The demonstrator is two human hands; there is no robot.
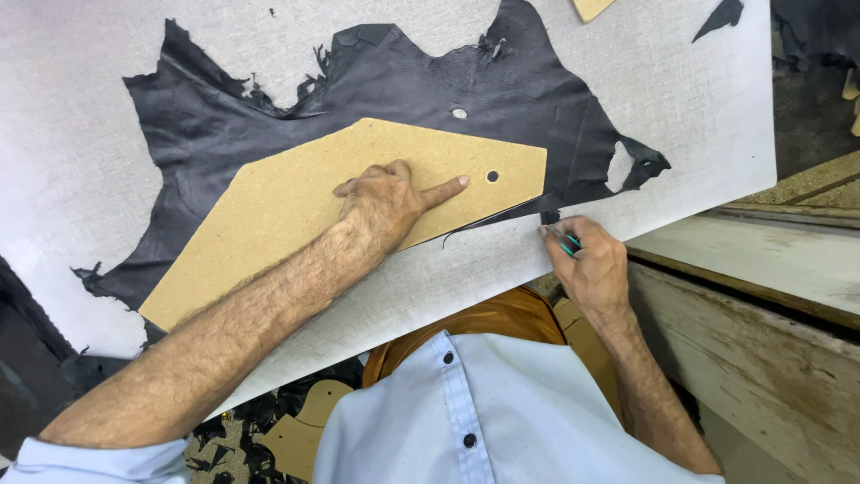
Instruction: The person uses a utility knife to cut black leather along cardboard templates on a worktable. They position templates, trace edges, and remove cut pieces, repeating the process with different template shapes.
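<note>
I look down on a pale grey woven surface (107, 108) tilted across the view. A ragged sheet of black leather (376, 81) lies spread flat on it, its edges torn and uneven, with a small round hole near its middle.

On the leather lies a flat tan template (287, 206), a long six-sided board with a small round hole near its right end. My left hand (383, 199) presses down on it: the palm and curled fingers rest flat, and the forefinger stretches toward the hole. This grip is spread and pinches nothing.

My right hand (591, 264) sits at the near edge of the surface, just past the template's right corner. Its grip is pressed together around a slim cutting tool (563, 238) with a teal handle; the tip meets the leather where a thin black sliver curls away along the template's lower edge. The blade itself is too small to make out.

Around this: a second tan piece (591, 7) pokes in at the top edge, with a small black scrap (724, 14) near it on the surface. To the right stands a worn, pale wooden bench (761, 269). Below the surface I see my light blue shirt (484, 412), orange cloth (484, 323) under it, and more tan cut-outs (300, 430) among black offcuts (260, 417) on the floor. My left forearm crosses the template's near edge and hides part of it.
</note>
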